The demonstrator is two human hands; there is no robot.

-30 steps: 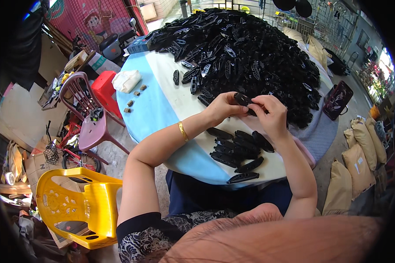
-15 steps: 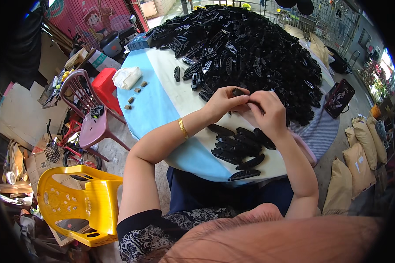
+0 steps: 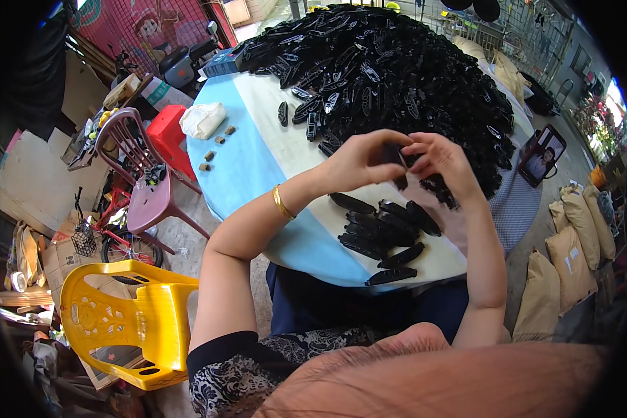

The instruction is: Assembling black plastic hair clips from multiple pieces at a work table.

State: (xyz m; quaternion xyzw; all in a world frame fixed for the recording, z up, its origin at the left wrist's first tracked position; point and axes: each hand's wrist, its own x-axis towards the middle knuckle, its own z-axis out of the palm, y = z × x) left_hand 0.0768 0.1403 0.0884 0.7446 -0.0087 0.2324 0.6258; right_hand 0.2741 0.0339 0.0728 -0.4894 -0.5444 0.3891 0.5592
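Observation:
My left hand (image 3: 362,161) is closed on a small black plastic piece (image 3: 397,167), its thumb below and fingers above. Just right of that piece, my right hand (image 3: 442,164) has its fingers bent and apart, fingertips close to the piece; I see nothing held in it. Both hands are raised over the near part of the round table (image 3: 247,174). Beyond them rises a big heap of loose black plastic parts (image 3: 390,76), some with slotted frames. Nearer me lies a small group of long, curved black pieces (image 3: 376,230), side by side.
Several small brown blocks (image 3: 219,140) and a white plastic bag (image 3: 203,120) lie on the table's left side. A phone (image 3: 540,156) with a lit screen stands at the right edge. Yellow chair (image 3: 132,320), purple chair (image 3: 150,202) and red stool (image 3: 171,139) are left; brown sacks (image 3: 568,251) right.
My hands, pressed together on the piece before, have come slightly apart. The right hand's fingers have loosened and spread. The phone's screen, dark before, now shows a picture.

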